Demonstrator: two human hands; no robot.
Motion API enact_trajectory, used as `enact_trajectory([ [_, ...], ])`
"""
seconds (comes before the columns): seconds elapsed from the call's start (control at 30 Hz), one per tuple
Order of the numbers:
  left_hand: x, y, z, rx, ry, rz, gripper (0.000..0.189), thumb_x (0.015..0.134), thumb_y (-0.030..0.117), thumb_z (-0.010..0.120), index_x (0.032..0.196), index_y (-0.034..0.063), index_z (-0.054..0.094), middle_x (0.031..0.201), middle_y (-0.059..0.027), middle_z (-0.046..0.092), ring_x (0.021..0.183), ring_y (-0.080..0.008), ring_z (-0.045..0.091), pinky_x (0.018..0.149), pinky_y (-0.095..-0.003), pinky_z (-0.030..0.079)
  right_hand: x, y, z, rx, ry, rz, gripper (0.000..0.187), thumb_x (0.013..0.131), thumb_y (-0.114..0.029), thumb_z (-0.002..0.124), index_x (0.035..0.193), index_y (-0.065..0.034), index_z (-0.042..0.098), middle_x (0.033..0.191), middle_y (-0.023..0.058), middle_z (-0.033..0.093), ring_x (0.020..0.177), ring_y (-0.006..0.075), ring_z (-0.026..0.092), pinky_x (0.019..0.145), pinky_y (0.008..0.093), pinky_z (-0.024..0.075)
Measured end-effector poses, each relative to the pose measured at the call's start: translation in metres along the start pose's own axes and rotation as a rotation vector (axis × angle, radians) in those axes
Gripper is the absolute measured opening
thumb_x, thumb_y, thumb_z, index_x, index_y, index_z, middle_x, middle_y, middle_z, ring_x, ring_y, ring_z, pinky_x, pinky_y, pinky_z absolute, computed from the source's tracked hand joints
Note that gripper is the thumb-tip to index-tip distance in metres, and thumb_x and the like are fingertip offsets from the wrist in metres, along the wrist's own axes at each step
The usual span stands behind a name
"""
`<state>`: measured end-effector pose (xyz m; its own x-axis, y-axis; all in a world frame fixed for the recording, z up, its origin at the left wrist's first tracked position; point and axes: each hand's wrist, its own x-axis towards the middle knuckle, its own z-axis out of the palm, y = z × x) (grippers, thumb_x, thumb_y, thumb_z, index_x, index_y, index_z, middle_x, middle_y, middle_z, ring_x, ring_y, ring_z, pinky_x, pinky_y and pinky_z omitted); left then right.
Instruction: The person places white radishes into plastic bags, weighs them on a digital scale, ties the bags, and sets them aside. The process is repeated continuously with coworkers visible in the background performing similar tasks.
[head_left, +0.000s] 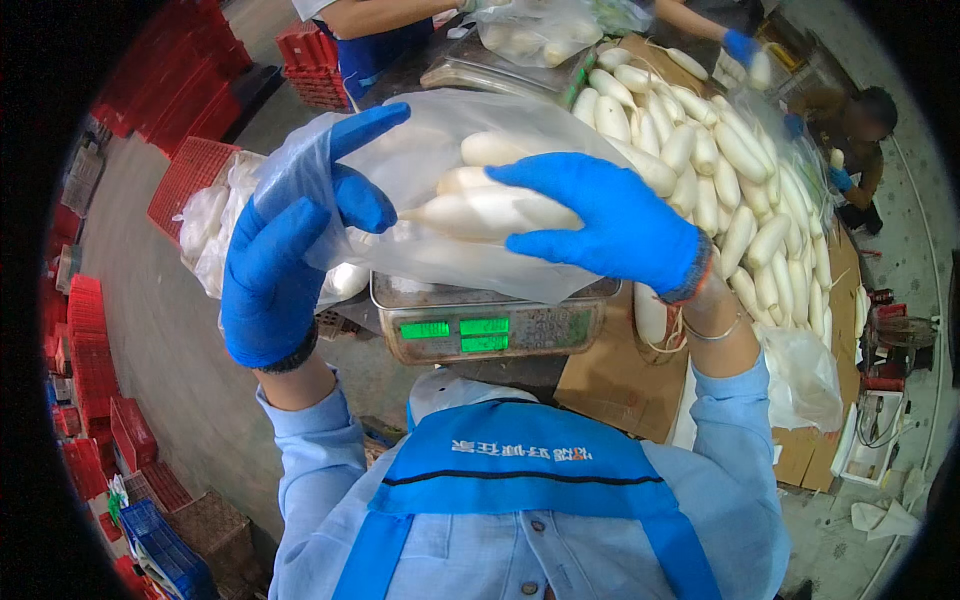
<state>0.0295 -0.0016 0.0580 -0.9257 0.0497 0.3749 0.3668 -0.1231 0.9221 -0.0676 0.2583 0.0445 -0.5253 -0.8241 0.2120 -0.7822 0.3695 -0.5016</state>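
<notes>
My left hand (274, 281), in a blue glove, is at the mouth of a clear plastic bag (547, 277). The film drapes over its fingers, which are spread around the opening. Several white radishes (480, 208) lie at the bag, seen partly through the cloudy plastic. My right hand (626, 217), also gloved in blue, grips a radish there between thumb and fingers. Beneath the bag is a digital scale (491, 330) with lit green displays; the bag hides most of its pan.
A large heap of white radishes (720, 161) lies to the right on cardboard (622, 382). A second scale (495, 75) bears another bag (536, 34). Co-workers' arms (390, 16) show at the far side. Filled bags (210, 217) and red crates (187, 169) stand left.
</notes>
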Motion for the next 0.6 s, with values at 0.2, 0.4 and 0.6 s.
enact_trajectory([
  [0.2,0.008,0.007,0.010,0.038,-0.009,-0.040,0.067,0.083,0.039,0.052,0.127,-0.0116,0.043,0.085,-0.0095,0.060,0.077,-0.0156,0.056,0.075,-0.0277,0.042,0.011,0.012,0.027,-0.338,-0.112,-0.104,0.082,0.070,-0.056,0.067,0.134,-0.0099,0.042,0.124,0.0179,0.052,0.110,0.0350,0.051,0.096,0.0445,0.0355],
  [0.4,0.010,0.007,-0.013,-0.053,-0.168,-0.064,0.072,0.083,0.045,0.052,0.121,-0.0162,0.044,0.063,0.0001,0.048,0.062,-0.0124,0.046,0.058,-0.0241,0.035,-0.033,0.046,-0.004,-0.586,-0.451,0.240,0.111,0.052,-0.064,0.073,0.143,-0.0181,0.028,0.122,0.0144,0.055,0.103,0.0331,0.054,0.101,0.0488,0.0279],
  [0.6,0.021,0.011,-0.012,-0.197,-0.135,-0.001,0.066,0.081,0.031,0.053,0.124,-0.0176,0.040,0.067,-0.0028,0.053,0.065,-0.0153,0.049,0.065,-0.0260,0.038,-0.081,0.056,-0.069,-1.073,-0.014,-0.029,0.024,0.072,-0.013,0.061,0.096,-0.0113,0.063,0.078,0.0092,0.059,0.080,0.0265,0.059,0.083,0.0391,0.0434],
])
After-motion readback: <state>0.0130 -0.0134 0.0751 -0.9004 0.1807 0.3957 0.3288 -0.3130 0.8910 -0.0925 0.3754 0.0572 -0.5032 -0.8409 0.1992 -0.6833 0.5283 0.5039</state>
